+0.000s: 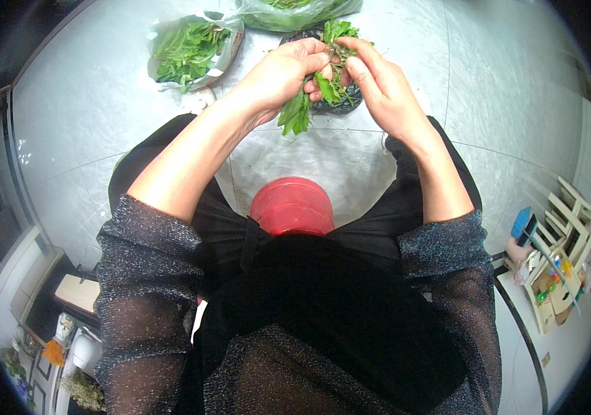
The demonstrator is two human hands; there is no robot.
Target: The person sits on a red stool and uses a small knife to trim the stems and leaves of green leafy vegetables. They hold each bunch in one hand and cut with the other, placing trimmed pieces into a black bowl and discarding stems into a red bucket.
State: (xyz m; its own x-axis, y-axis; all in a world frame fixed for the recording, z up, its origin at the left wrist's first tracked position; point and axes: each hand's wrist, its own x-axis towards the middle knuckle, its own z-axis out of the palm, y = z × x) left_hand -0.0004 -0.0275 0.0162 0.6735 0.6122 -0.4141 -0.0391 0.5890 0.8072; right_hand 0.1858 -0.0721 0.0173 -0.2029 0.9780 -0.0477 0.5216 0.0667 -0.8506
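Observation:
Over the floor in front of me, my left hand (300, 65) grips a small bunch of leafy greens (295, 111), whose leaves hang below the palm. My right hand (386, 85) meets it from the other side, thumb and fingers curled around the tangled thin stems between the hands. Beneath them sits a black plastic bag (344, 105), partly hidden by the hands; more green leaves show just beyond the fingers. Left of the hands stands an open white plastic bag (233, 49) holding loose greens (189, 52).
A translucent plastic bag (300, 18) of greens lies at the top edge. Between my knees is a red rounded stool or bucket (291, 205) on grey floor tiles (492, 93). A cream-coloured rack (567, 218) with small items stands at the right. Furniture with a tasselled ornament (55, 350) is lower left.

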